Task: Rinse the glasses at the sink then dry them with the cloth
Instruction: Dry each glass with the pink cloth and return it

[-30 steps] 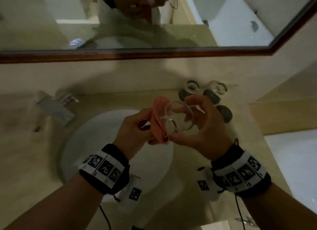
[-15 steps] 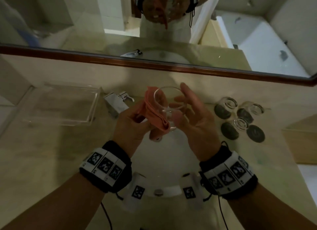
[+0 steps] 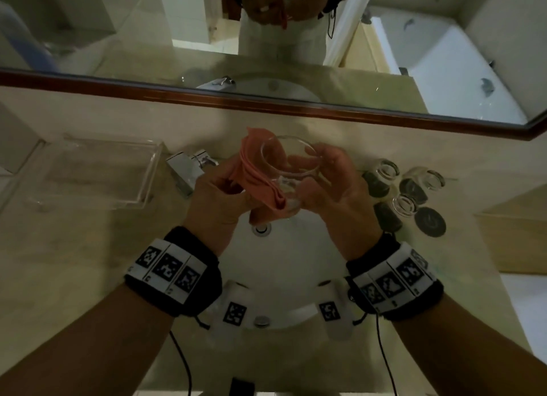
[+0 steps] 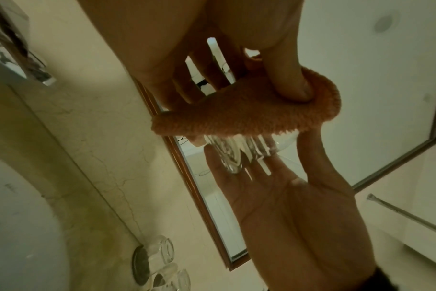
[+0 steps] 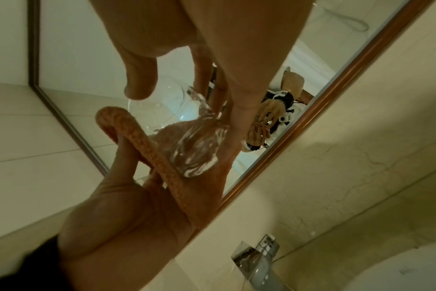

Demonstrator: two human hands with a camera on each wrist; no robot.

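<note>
Compared with half a second ago, the hands are sitting slightly farther from the person, over the sink (image 3: 299, 247) drain, and the glass (image 3: 288, 165) is tilting its mouth more toward the mirror (image 3: 296, 105). The right hand (image 3: 334, 188) is cradling the glass with fingers curled around its side and base. The left hand (image 3: 219, 197) is pinching the folded orange cloth (image 3: 257, 173), thumb pressing it against the glass wall. The glass is lying between both hands, touching each. Three other glasses (image 3: 404, 188) are standing on the surface just beyond the right hand; the faucet (image 3: 189, 170) is sitting beside the left.
</note>
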